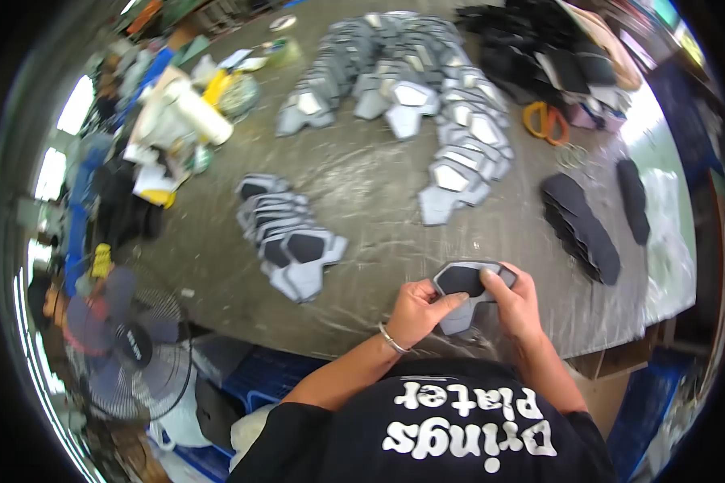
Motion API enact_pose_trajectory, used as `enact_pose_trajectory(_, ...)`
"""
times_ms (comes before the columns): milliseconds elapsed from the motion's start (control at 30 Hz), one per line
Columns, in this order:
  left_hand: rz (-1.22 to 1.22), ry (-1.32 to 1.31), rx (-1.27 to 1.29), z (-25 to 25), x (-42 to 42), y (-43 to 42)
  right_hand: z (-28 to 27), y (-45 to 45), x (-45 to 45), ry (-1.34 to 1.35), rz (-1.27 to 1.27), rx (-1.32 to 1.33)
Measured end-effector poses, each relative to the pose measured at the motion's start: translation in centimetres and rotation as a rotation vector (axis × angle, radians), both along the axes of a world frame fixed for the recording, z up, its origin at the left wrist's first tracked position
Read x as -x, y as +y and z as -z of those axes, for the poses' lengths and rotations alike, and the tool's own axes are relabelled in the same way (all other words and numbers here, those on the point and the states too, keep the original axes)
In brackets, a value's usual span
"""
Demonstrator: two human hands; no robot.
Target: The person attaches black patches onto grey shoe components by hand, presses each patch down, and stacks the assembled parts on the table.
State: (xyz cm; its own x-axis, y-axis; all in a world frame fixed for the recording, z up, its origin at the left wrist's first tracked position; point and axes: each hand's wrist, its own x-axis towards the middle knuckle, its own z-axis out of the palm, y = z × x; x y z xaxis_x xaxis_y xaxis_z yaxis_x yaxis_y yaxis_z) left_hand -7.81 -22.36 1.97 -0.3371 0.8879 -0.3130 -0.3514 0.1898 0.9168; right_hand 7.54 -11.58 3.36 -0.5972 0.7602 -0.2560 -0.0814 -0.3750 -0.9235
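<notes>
Grey padded pieces and orange-handled scissors (546, 123) lie on the table (362, 173).

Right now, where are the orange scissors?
In the head view, the scissors lie on the table, at the far right, between the black pile and the dark insole-shaped pieces.

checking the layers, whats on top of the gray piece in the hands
A black pad lies on the gray piece; whatever the left hand and right hand cover there cannot be seen.
</notes>
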Motion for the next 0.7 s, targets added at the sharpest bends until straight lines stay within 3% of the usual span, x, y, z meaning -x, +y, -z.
enact_pose_trajectory(133, -0.393, 0.047, 0.025, 0.5, 4.6, -3.1, -0.1, 0.0, 1.5, 0.04, 0.059, -0.145)
enact_pose_trajectory(200, -0.524, 0.256, 0.083, 0.1, 8.6, -5.1, 1.3, 1.7, 0.7, -0.211, -0.01, -0.303)
enact_pose_trajectory(267, -0.553, 0.611, 0.237, 2.1, 13.5, -8.1, 2.3, 3.6, 0.4, -0.426, -0.036, -0.489)
enact_pose_trajectory(300, -0.581, 0.845, 0.186, 1.2, 14.4, -8.0, 2.1, 4.3, 0.7, -0.481, -0.008, -0.599)
enact_pose_trajectory(333, -0.618, 1.256, 0.386, 1.2, 15.0, -8.8, 1.8, 4.9, 1.2, -0.536, 0.017, -0.708)
enact_pose_trajectory(367, -0.625, 1.375, 0.496, -0.5, 14.1, -8.2, 1.6, 5.6, 1.8, -0.588, 0.038, -0.819)
enact_pose_trajectory(433, -0.713, 1.742, 0.388, -1.0, 13.6, -7.7, 1.7, 7.2, 3.4, -0.68, 0.098, -0.927)
enact_pose_trajectory(533, -0.618, 1.713, 0.166, -1.3, 10.9, -5.5, 1.5, 9.7, 5.5, -0.841, 0.074, -0.864)
enact_pose_trajectory(600, -0.44, 1.496, -0.037, -1.3, 8.7, -2.9, 2.0, 10.6, 6.1, -0.898, 0.071, -0.847)
enact_pose_trajectory(700, -0.194, 1.214, -0.182, -1.0, 6.7, 1.3, 4.7, 12.5, 5.4, -0.57, 0.025, -0.549)
